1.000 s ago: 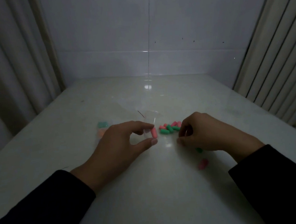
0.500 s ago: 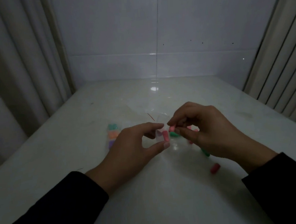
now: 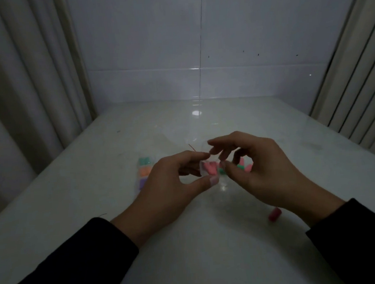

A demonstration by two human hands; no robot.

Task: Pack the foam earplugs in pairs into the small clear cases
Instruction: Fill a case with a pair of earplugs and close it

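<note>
My left hand (image 3: pixel 174 187) pinches a small clear case (image 3: pixel 208 169) between thumb and forefinger, just above the table; pink earplugs (image 3: pixel 210 168) show inside it. My right hand (image 3: pixel 257 170) is close against the case's right side, fingers spread and curled, fingertips at the case's edge, nothing clearly held. Behind the hands lies a loose heap of pink and green earplugs (image 3: pixel 243 165), partly hidden by my right hand. One pink earplug (image 3: pixel 274 213) lies alone by my right wrist.
A row of filled clear cases (image 3: pixel 145 169) with green, orange and purple plugs lies left of my left hand. A clear plastic bag (image 3: pixel 181 133) lies behind the hands on the white table (image 3: pixel 189 241). Curtains hang on both sides; a tiled wall closes the back.
My right hand came from the table over to the case and let a pink earplug go into it; its fingers have spread apart. The left hand kept hold of the case.
</note>
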